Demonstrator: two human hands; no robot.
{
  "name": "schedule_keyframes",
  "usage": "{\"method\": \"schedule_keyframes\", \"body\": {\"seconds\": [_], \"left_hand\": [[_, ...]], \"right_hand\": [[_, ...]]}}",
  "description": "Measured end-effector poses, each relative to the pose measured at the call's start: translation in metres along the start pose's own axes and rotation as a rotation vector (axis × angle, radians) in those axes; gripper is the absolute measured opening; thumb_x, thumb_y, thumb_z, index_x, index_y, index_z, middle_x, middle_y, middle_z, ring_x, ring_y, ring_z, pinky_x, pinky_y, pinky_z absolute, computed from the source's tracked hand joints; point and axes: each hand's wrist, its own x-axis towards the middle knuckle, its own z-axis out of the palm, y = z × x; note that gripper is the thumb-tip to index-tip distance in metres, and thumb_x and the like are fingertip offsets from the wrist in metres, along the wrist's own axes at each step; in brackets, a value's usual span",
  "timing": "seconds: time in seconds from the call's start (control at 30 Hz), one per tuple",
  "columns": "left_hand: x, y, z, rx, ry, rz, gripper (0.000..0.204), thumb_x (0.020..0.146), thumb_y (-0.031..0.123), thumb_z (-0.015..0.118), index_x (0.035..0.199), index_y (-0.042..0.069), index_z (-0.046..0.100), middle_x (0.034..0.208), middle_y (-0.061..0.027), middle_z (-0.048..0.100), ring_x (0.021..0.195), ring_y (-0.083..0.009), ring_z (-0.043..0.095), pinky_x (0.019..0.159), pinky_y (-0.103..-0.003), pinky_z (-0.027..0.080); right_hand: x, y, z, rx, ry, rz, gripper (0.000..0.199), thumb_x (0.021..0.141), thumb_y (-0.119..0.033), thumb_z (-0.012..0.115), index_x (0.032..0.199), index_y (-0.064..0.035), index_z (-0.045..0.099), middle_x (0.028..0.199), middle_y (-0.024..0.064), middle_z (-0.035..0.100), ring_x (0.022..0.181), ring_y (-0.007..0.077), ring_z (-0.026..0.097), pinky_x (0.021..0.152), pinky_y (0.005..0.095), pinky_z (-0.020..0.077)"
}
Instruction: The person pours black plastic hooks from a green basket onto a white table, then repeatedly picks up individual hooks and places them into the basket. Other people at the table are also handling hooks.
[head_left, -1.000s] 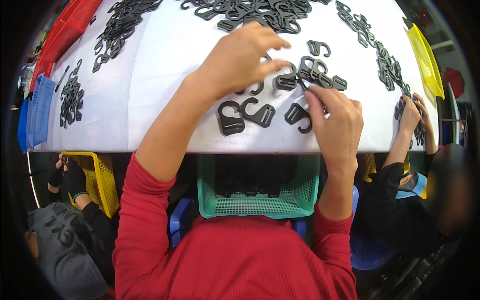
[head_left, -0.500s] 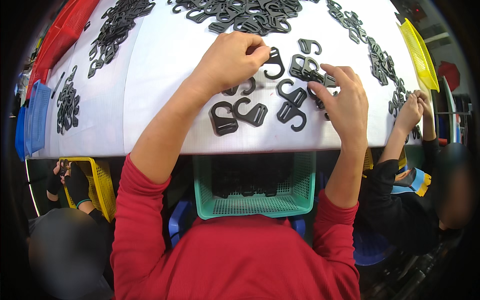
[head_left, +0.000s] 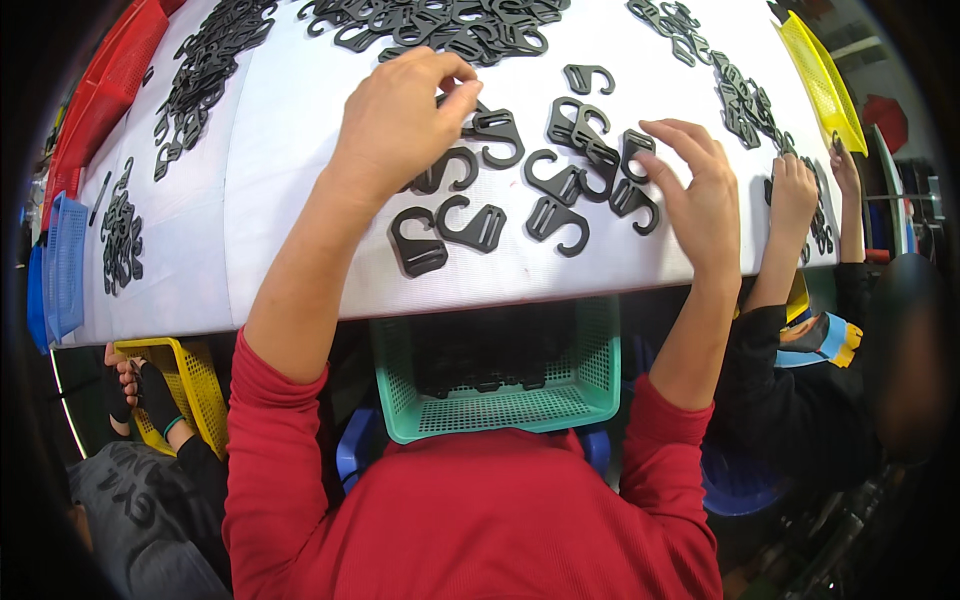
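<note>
My left hand [head_left: 405, 120] is over the white table, its thumb and forefinger pinching at a black plastic hook [head_left: 497, 133] with a slotted base. My right hand [head_left: 697, 190] has its thumb and forefinger spread at the edge of another hook [head_left: 636, 148]; the thumb tip touches it or overlaps it. Just below that one lies a further hook [head_left: 635, 204]. Between my hands are several loose hooks, some overlapping [head_left: 583, 128]. Nearer the table's front edge, two hooks [head_left: 418, 243] [head_left: 472, 225] lie side by side.
Beyond my hands is a big heap of hooks [head_left: 430, 22], with more piles left [head_left: 205, 75] and right [head_left: 740, 100]. Below the table edge stands a green basket [head_left: 500, 412] holding dark pieces. Co-workers sit on both sides, one hand [head_left: 792, 190] near the right pile.
The view has shifted. My left hand has moved slightly left with its hook, and my right hand slightly right, leaving hooks under it more exposed. The right co-worker's hands have moved apart.
</note>
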Motion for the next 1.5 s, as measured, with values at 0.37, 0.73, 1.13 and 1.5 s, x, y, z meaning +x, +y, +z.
{"method": "schedule_keyframes", "body": {"seconds": [0.37,0.73,1.13,1.5], "left_hand": [[0.002,-0.002,-0.003,-0.043,-0.003,-0.062,0.021,0.09,0.019,0.063,0.101,0.003,0.071,0.088,-0.0068,0.068,0.066,-0.0147,0.053,0.064,-0.029,0.046],[-0.001,0.01,0.011,-0.033,0.064,0.276,0.021,0.086,0.01,0.065,0.106,0.005,0.069,0.108,-0.0107,0.067,0.1,-0.0265,0.06,0.09,-0.036,0.047],[0.023,0.038,0.033,-0.021,-0.291,0.395,0.049,0.081,0.018,0.071,0.127,0.006,0.059,0.12,-0.0136,0.062,0.112,-0.0293,0.053,0.1,-0.039,0.043],[0.015,0.02,0.007,0.034,-0.323,0.339,0.058,0.08,0.02,0.072,0.133,0.007,0.054,0.119,-0.0134,0.062,0.113,-0.0286,0.051,0.099,-0.039,0.043]], "right_hand": [[-0.011,0.017,-0.005,-0.073,0.046,0.018,0.027,0.08,-0.015,0.073,0.107,-0.0098,0.072,0.106,0.0072,0.066,0.098,0.0268,0.06,0.085,0.0368,0.0484],[-0.011,0.018,0.006,0.005,0.048,0.114,0.028,0.081,-0.011,0.071,0.108,-0.0037,0.068,0.105,0.0084,0.069,0.097,0.0227,0.064,0.074,0.0352,0.0532],[-0.015,-0.012,0.023,0.029,0.024,-0.137,0.04,0.077,-0.023,0.076,0.113,-0.0086,0.067,0.1,0.0072,0.068,0.098,0.0253,0.059,0.087,0.0394,0.0398],[0.002,0.009,0.016,-0.07,0.074,-0.078,0.022,0.081,-0.016,0.071,0.103,-0.0127,0.072,0.101,0.0028,0.067,0.098,0.023,0.06,0.082,0.0401,0.0421]]}}
